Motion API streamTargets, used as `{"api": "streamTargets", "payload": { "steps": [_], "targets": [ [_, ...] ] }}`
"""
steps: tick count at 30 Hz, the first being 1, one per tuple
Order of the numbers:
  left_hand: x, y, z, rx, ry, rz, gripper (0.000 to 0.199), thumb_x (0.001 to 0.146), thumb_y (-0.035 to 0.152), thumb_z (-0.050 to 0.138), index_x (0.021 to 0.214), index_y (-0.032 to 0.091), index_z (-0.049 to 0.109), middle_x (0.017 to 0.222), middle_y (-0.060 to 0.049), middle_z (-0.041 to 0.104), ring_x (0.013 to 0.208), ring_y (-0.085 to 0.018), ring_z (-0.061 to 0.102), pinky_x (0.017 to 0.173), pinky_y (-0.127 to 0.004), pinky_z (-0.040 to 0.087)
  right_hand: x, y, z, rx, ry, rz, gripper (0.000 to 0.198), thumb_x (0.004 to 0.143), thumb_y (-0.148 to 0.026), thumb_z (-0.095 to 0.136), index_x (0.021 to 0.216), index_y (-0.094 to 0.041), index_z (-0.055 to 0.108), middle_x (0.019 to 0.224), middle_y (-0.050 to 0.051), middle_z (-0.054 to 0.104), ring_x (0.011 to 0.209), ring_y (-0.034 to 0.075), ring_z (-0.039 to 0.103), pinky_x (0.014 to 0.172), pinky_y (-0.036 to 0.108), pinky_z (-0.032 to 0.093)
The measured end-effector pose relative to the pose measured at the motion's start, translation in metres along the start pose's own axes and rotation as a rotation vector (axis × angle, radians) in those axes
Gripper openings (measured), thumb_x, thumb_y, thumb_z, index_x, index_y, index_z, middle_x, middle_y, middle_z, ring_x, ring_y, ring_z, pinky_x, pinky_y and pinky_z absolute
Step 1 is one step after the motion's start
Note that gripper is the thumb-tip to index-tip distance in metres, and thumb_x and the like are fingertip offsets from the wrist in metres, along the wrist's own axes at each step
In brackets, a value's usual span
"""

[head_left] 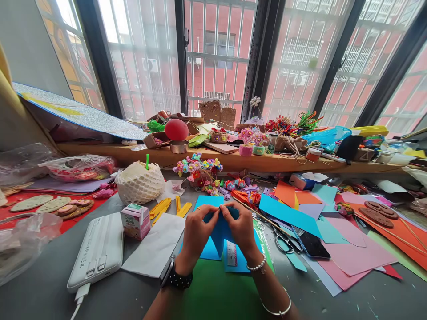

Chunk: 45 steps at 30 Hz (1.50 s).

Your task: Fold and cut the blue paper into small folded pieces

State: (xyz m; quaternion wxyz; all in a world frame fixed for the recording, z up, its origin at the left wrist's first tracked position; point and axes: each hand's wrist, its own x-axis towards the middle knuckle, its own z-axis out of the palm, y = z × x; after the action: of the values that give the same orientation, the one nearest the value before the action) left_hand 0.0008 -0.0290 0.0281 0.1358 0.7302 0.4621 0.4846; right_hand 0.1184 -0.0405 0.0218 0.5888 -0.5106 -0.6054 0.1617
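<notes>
A folded piece of blue paper [218,240] is held up in front of me, pinched along its top edge by both hands. The fingertips of my left hand [198,229] and my right hand [240,226] almost meet there. Beneath it, more blue paper [208,251] lies on a green cutting mat [220,289]. Partly covered by my right hand, a small clear ruler [231,254] rests on the blue paper. Scissors [284,242] with dark handles and a phone [312,243] lie to the right of that hand.
Coloured paper sheets [356,255] spread over the right side. On the left are a white power bank [98,249] with a cable, a drink carton [135,221], white paper [156,246] and a net-wrapped coconut [140,183]. Craft flowers [198,171] stand below the crowded windowsill [216,158].
</notes>
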Motion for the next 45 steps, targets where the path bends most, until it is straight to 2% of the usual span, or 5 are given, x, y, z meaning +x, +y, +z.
{"api": "streamTargets", "payload": {
  "steps": [10,19,26,34,45],
  "targets": [
    [0.008,-0.013,-0.004,-0.161,-0.125,-0.191,0.023,0.069,0.038,0.055,0.069,0.017,0.064,0.07,-0.001,0.065,0.068,-0.016,0.058,0.062,-0.024,0.043,0.003,0.007,-0.001,0.004,-0.078,0.043,0.023,0.075,-0.036,0.051,0.071,-0.016,0.062,0.07,0.002,0.064,0.066,0.015,0.057,0.061,0.024,0.041],
    [0.003,-0.03,0.01,-0.318,-0.134,-0.358,0.033,0.062,0.046,0.06,0.07,0.015,0.065,0.057,0.0,0.059,0.052,-0.013,0.051,0.042,-0.02,0.036,0.007,0.029,0.002,0.067,-0.117,0.186,0.028,0.07,-0.041,0.054,0.071,-0.014,0.063,0.066,0.004,0.064,0.062,0.017,0.057,0.054,0.025,0.044],
    [0.003,-0.032,0.012,-0.444,-0.092,-0.436,0.035,0.06,0.047,0.061,0.07,0.014,0.062,0.058,0.001,0.058,0.05,-0.011,0.05,0.043,-0.019,0.038,0.001,0.045,-0.008,0.248,-0.328,0.336,0.034,0.062,-0.047,0.061,0.073,-0.015,0.065,0.068,0.004,0.066,0.062,0.019,0.059,0.053,0.027,0.046],
    [-0.002,-0.025,0.02,-0.506,-0.304,-0.626,0.031,0.057,0.042,0.065,0.058,0.012,0.057,0.053,-0.002,0.058,0.05,-0.014,0.052,0.044,-0.023,0.04,-0.005,0.052,-0.013,0.19,-0.247,0.353,0.033,0.063,-0.046,0.061,0.071,-0.014,0.065,0.068,0.005,0.065,0.06,0.019,0.057,0.048,0.026,0.044],
    [0.001,-0.036,0.022,-0.508,-0.143,-0.667,0.03,0.064,0.042,0.059,0.069,0.013,0.06,0.058,-0.003,0.063,0.059,-0.018,0.059,0.049,-0.025,0.044,-0.006,0.046,-0.013,0.459,-0.219,0.454,0.053,0.068,-0.062,0.046,0.07,-0.013,0.066,0.065,0.008,0.064,0.061,0.019,0.06,0.057,0.029,0.048]
  ]
}}
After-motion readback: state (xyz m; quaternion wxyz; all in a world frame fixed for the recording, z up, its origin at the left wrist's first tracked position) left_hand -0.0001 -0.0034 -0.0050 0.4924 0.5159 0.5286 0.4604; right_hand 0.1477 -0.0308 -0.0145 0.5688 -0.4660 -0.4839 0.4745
